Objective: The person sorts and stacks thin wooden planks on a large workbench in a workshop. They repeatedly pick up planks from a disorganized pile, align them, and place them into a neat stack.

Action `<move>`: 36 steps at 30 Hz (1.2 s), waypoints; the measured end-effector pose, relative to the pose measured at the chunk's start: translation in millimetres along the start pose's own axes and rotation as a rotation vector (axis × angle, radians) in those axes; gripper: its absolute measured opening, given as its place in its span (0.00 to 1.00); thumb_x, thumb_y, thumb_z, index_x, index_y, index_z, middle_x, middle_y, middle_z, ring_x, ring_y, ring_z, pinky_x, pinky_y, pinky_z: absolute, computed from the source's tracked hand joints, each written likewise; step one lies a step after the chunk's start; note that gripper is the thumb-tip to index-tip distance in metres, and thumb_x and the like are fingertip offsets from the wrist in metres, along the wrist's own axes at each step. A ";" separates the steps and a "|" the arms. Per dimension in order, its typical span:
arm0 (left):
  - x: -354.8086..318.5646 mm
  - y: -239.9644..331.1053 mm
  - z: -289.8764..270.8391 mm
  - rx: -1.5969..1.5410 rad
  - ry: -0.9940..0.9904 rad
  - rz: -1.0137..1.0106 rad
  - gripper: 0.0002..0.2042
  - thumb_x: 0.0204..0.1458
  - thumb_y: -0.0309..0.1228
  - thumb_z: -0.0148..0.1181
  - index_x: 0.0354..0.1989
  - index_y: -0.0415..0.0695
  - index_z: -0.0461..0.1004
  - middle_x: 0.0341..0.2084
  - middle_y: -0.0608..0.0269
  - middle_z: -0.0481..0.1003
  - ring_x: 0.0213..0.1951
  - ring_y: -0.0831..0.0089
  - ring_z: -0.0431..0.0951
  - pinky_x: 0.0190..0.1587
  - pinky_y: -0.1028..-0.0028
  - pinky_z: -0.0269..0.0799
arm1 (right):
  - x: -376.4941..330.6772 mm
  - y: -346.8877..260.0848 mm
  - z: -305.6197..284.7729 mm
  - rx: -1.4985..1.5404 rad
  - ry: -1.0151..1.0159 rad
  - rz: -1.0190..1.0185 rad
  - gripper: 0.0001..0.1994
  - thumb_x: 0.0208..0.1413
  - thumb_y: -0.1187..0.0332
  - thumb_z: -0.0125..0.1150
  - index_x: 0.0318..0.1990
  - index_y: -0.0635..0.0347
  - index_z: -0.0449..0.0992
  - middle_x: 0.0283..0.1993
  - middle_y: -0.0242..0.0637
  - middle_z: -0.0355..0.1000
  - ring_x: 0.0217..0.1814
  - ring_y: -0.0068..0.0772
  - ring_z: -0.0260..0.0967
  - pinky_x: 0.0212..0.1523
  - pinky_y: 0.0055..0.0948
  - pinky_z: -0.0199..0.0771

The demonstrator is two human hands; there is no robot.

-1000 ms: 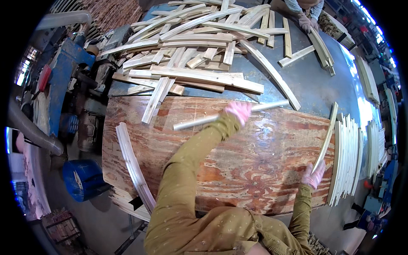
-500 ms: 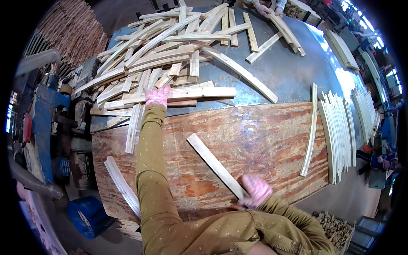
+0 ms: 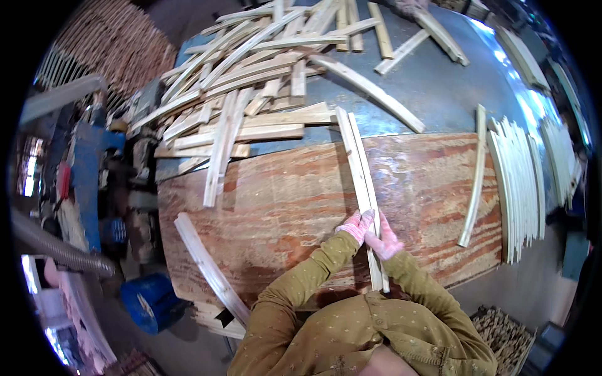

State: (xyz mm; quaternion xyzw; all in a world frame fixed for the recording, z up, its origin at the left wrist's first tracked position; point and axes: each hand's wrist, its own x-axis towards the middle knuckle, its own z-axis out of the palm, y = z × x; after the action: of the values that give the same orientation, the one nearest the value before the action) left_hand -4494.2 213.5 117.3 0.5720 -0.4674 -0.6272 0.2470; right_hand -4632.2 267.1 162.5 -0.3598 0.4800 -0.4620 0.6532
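Note:
Two pale wooden strips (image 3: 355,160) lie side by side, pointing away from my body, their far ends reaching past the plywood onto the metal tabletop. My left hand (image 3: 355,227), in a pink and white glove, is closed on them from the left, partway down their length. Opposite it, my gloved right hand (image 3: 384,239) grips the pair from the right, its fingers partly hidden by the wood. The near ends of the strips come close to my front. Beyond my left hand lies a loose heap of similar wooden strips (image 3: 251,72).
A worn plywood sheet (image 3: 282,207) covers the table's near part. One strip (image 3: 473,182) and a neat row of strips (image 3: 517,188) lie at the right. More strips (image 3: 207,263) stand at the left edge, near a blue bucket (image 3: 150,304). A co-worker's hand (image 3: 411,5) shows at the far side.
My left hand has come back from the heap with a wooden strip. It now lies alongside the strip in my right hand, and both hands have met. The view has shifted slightly.

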 end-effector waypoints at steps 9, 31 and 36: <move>184.5 112.6 -59.5 0.349 0.043 0.171 0.25 0.53 0.50 0.55 0.48 0.41 0.62 0.41 0.53 0.67 0.39 0.59 0.67 0.40 0.65 0.62 | -39.6 -93.9 -82.3 -0.371 0.162 0.082 0.47 0.42 0.76 0.70 0.70 0.62 0.47 0.61 0.41 0.63 0.61 0.31 0.61 0.61 0.27 0.64; 208.5 110.2 -32.3 -0.840 -0.060 -0.096 0.20 0.36 0.26 0.68 0.40 0.38 0.70 0.28 0.55 0.74 0.30 0.57 0.77 0.34 0.61 0.80 | -16.3 -93.8 -242.5 0.124 0.325 0.091 0.40 0.44 0.68 0.70 0.66 0.62 0.57 0.55 0.45 0.70 0.54 0.42 0.71 0.57 0.37 0.71; 53.8 98.8 97.5 -0.580 -0.030 -0.106 0.22 0.43 0.24 0.64 0.47 0.39 0.63 0.26 0.58 0.70 0.25 0.65 0.73 0.27 0.63 0.76 | -27.4 -52.7 -203.3 0.789 0.031 0.079 0.32 0.47 0.65 0.68 0.61 0.63 0.64 0.44 0.45 0.73 0.42 0.40 0.75 0.45 0.38 0.78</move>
State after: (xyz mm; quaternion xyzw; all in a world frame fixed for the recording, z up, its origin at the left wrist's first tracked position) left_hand -4620.9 154.1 168.1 0.4916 -0.2417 -0.7551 0.3601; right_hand -4844.0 271.2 161.8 -0.0555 0.2889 -0.5909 0.7512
